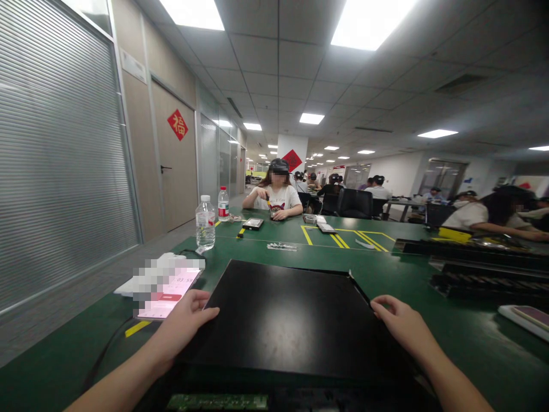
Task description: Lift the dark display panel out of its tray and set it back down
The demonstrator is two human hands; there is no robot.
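A green circuit board [218, 401] showed at the near edge, just below a large black panel [278, 320] that lay over the green table [472, 343]. The left hand [193, 311] pinched the panel's left edge, thumb on top; the right hand [394, 315] had thumb and fingertips closed on its right edge. A lit phone [169, 294] lay beside the left hand. Farther off stood a clear bottle [206, 229], and a co-worker [278, 193] sat across the table
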